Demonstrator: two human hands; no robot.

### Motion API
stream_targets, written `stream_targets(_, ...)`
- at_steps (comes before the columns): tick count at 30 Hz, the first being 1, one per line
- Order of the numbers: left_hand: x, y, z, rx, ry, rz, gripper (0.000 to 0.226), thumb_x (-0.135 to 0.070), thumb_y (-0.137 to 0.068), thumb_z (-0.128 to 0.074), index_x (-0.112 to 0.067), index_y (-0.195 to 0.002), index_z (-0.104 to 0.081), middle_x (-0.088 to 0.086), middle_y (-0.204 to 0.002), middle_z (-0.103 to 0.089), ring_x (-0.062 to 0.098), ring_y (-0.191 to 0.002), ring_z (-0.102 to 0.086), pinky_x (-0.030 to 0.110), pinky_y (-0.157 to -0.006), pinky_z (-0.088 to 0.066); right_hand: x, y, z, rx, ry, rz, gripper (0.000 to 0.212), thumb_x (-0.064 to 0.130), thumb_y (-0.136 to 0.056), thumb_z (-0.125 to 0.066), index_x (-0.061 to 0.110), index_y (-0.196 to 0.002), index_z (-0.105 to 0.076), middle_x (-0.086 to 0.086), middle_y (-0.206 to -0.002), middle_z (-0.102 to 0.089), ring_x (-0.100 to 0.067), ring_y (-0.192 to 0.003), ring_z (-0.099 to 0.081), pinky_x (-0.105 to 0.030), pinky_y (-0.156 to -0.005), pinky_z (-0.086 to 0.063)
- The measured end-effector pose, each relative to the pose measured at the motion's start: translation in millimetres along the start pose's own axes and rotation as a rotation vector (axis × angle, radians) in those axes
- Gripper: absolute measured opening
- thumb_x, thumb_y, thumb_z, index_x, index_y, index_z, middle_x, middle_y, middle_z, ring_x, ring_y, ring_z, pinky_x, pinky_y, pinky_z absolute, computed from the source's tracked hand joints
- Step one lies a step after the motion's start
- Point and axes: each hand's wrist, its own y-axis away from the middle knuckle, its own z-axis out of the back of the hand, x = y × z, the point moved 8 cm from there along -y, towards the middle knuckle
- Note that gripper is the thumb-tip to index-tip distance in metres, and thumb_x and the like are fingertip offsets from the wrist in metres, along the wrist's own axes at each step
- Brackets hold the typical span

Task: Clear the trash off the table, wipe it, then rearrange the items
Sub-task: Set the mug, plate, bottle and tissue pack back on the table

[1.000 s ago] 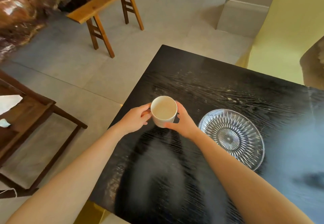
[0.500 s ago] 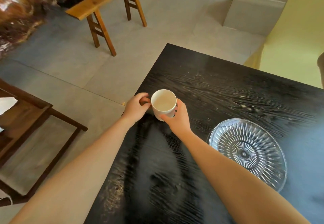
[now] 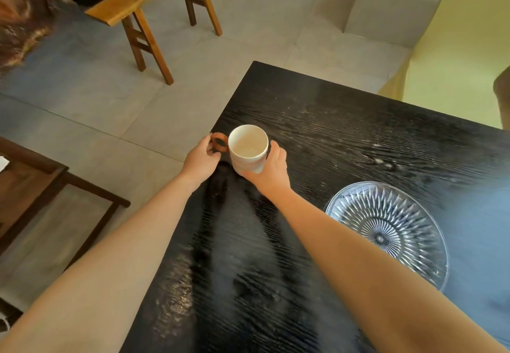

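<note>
Where a second ago the white mug (image 3: 249, 148) sat nearer the glass plate (image 3: 387, 231), it now stands close to the black counter's (image 3: 345, 131) left edge, its brown handle uncovered. The left hand (image 3: 201, 159) curls loosely at that handle, fingers (image 3: 207, 142) touching it; the right hand (image 3: 269, 171) wraps around the mug's side.

The mug (image 3: 248, 148) stands on the table (image 3: 345, 137) near its far left corner, between my left hand (image 3: 200, 159) and my right hand (image 3: 271, 171); the glass plate (image 3: 386, 231) lies on the table to its right, nearer me; a wooden stool (image 3: 154, 7) stands on the floor beyond the table, to the left.
</note>
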Motion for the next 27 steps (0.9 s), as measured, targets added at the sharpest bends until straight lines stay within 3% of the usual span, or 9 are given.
stream_targets(3, 7, 16, 2, 0.045, -0.204, 0.134, 0.061, -0.019, -0.092, -0.051, -0.018, -0.147, -0.024, 0.012, -0.142, -0.045, 0.029, -0.126, -0.046, 0.044, -0.103, -0.042, -14, 3, 11, 0.18, 0.18, -0.101, 0.097, 0.033, -0.076, -0.075, 0.008, -0.147, -0.014, -0.014, -0.149, -0.025, -0.033, -0.136, -0.031, -0.043, -0.107, -0.035)
stream_targets(6, -3, 39, -2, 0.184, -0.565, 0.19, 0.059, -0.028, -0.094, -0.047, -0.011, -0.147, -0.025, 0.014, -0.148, -0.036, 0.032, -0.13, -0.041, 0.037, -0.1, -0.043, -17, 11, 33, 0.339, 0.343, -0.135, 0.087, 0.035, -0.082, -0.068, 0.004, -0.146, -0.017, -0.018, -0.147, -0.033, -0.036, -0.134, -0.034, -0.044, -0.109, -0.036)
stream_targets(8, -15, 56, -9, 0.354, -0.783, 0.213, 0.051, -0.032, -0.097, -0.041, -0.008, -0.141, -0.037, 0.014, -0.145, -0.041, 0.032, -0.125, -0.047, 0.031, -0.083, -0.046, -13, 20, 53, 0.446, 0.483, -0.11, 0.083, 0.036, -0.084, -0.064, 0.004, -0.146, -0.02, -0.018, -0.147, -0.037, -0.035, -0.134, -0.038, -0.043, -0.108, -0.036)
stream_targets(10, -26, 73, -14, 0.464, -0.848, 0.26, 0.049, -0.035, -0.097, -0.04, -0.011, -0.14, -0.039, 0.011, -0.14, -0.045, 0.03, -0.115, -0.055, 0.035, -0.08, -0.052, -9, 34, 75, 0.579, 0.643, -0.079, 0.073, 0.039, -0.087, -0.06, 0.006, -0.144, -0.028, -0.013, -0.147, -0.039, -0.032, -0.133, -0.041, -0.039, -0.105, -0.037)
stream_targets(14, -68, 98, -35, 0.563, -0.781, 0.208, 0.052, -0.037, -0.095, -0.044, -0.021, -0.143, -0.033, 0.005, -0.141, -0.042, 0.023, -0.114, -0.053, 0.045, -0.09, -0.052, -10, 67, 125, 0.808, 0.854, -0.094, 0.063, 0.047, -0.093, -0.048, 0.013, -0.144, -0.036, -0.005, -0.15, -0.036, -0.03, -0.13, -0.045, -0.036, -0.096, -0.043)
stream_targets(17, -107, 119, -66, 0.664, -0.79, 0.126, 0.051, -0.038, -0.095, -0.045, -0.026, -0.143, -0.033, 0.002, -0.144, -0.04, 0.021, -0.12, -0.051, 0.043, -0.091, -0.053, -22, 90, 167, 0.846, 0.895, -0.127, 0.059, 0.046, -0.093, -0.047, 0.017, -0.143, -0.037, -0.004, -0.147, -0.04, -0.028, -0.127, -0.05, -0.032, -0.086, -0.043)
stream_targets(24, -204, 175, -174, 0.666, -0.879, -0.118, 0.053, -0.043, -0.092, -0.047, -0.024, -0.141, -0.037, 0.001, -0.144, -0.042, 0.02, -0.118, -0.053, 0.033, -0.082, -0.054, -76, 144, 291, 0.782, 0.847, -0.222, 0.055, 0.041, -0.095, -0.046, 0.018, -0.145, -0.036, -0.005, -0.151, -0.036, -0.024, -0.136, -0.039, -0.029, -0.086, -0.04)
stream_targets(27, -240, 207, -231, 0.735, -0.916, -0.183, 0.055, -0.045, -0.091, -0.05, -0.023, -0.141, -0.038, 0.002, -0.14, -0.046, 0.018, -0.114, -0.055, 0.037, -0.087, -0.054, -106, 174, 347, 0.737, 0.821, -0.249, 0.055, 0.039, -0.097, -0.045, 0.015, -0.145, -0.034, -0.003, -0.152, -0.035, -0.021, -0.137, -0.037, -0.026, -0.084, -0.039)
